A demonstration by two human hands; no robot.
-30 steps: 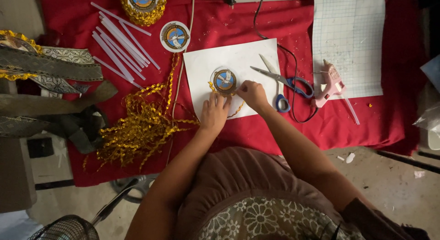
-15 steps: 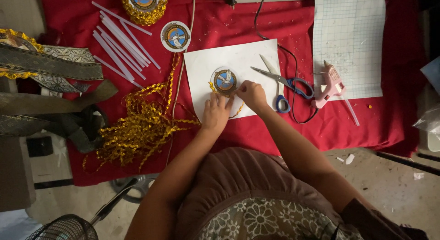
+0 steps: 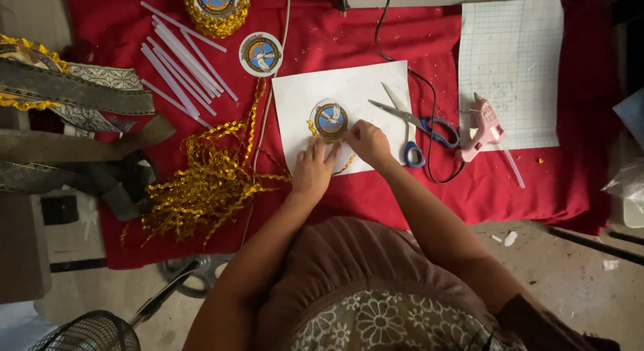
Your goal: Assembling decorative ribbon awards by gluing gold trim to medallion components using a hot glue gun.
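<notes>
A round badge (image 3: 331,119) with a blue centre and a white bird lies on a white paper sheet (image 3: 298,103) on the red cloth. Gold wavy trim (image 3: 346,165) runs along the badge's lower edge. My left hand (image 3: 312,168) presses fingertips on the trim just below the badge. My right hand (image 3: 367,143) pinches the trim at the badge's right lower rim. Both hands touch each other's fingertips there.
Blue-handled scissors (image 3: 417,126) lie open beside my right hand, with a pink glue gun (image 3: 484,126) and its black cord beyond. Clear glue sticks (image 3: 178,61), two more round badges (image 3: 260,54), a heap of gold trim (image 3: 201,183), grid paper (image 3: 513,63) and brocade ribbons (image 3: 74,96) surround it.
Both hands stay at the badge's lower edge; only small finger shifts on the gold trim show.
</notes>
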